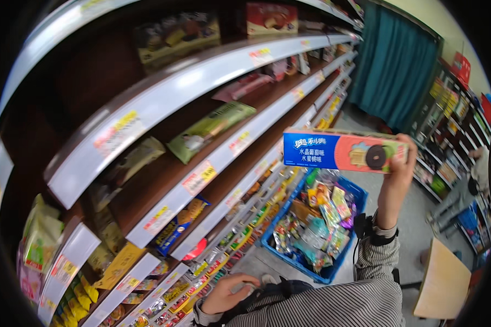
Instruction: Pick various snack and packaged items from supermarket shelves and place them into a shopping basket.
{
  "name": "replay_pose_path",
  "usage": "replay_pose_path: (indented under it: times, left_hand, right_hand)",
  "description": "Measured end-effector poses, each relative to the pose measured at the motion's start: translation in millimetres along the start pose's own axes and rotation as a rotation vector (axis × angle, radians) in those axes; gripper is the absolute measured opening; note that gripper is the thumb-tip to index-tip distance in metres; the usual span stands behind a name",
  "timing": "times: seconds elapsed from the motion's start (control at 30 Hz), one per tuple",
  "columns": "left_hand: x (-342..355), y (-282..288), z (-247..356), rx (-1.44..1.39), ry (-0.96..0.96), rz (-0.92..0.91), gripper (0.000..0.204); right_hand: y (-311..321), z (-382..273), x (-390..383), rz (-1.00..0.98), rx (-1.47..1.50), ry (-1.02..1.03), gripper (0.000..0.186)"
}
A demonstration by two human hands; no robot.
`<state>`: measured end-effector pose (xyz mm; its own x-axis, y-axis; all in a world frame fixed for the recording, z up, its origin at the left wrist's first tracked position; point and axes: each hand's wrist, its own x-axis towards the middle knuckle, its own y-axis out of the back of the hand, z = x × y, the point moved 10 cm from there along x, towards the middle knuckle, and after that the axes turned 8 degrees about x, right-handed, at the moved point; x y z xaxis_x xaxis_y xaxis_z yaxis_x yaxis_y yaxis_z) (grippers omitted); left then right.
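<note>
A long blue and pink box of sandwich cookies [333,152] is held up in front of the shelves. My right hand [401,174] grips it by its right end, fingers wrapped round the edge, and the forearm rises in a striped sleeve. Low down near my body, my left hand [232,292] has its fingers loosely stretched out and holds nothing. It is beside the lower shelf rows of small packets. Beneath the raised box stands a blue crate [289,261] filled with mixed snack packets [319,223]; the box overlaps part of its far edge in view.
Shelves with white label edges [163,103] fill the left side. On them lie a green snack pack [213,128], a blue packet [183,223] and boxes on the upper level. A teal curtain [393,65] hangs behind. To the right are a wooden board [442,280], more shelves and another person [479,169].
</note>
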<state>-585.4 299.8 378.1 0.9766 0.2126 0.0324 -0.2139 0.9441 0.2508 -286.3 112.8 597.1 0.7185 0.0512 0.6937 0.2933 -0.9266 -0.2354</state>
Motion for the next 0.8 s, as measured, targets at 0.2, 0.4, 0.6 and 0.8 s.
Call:
replay_pose_path:
  times: [0.2, 0.4, 0.6, 0.8]
  left_hand:
    - [6.4, -16.1, -31.0, -0.037, 0.104, -0.050, 0.021]
    - [9.9, -19.5, -39.1, -0.039, 0.137, -0.035, 0.020]
    - [16.7, -19.5, -43.4, -0.010, 0.125, 0.003, 0.020]
    - [5.2, -16.3, -51.2, -0.006, 0.144, 0.043, 0.019]
  right_hand:
    - [139.8, 132.9, -94.8, 0.122, -0.363, -0.501, 0.023]
    - [201.2, 169.5, -172.2, 0.133, -0.911, -0.399, 0.028]
    - [187.5, 187.9, -206.5, 0.126, -1.013, -0.422, 0.040]
    - [209.5, 272.9, -305.0, -0.172, -1.046, -0.554, 0.051]
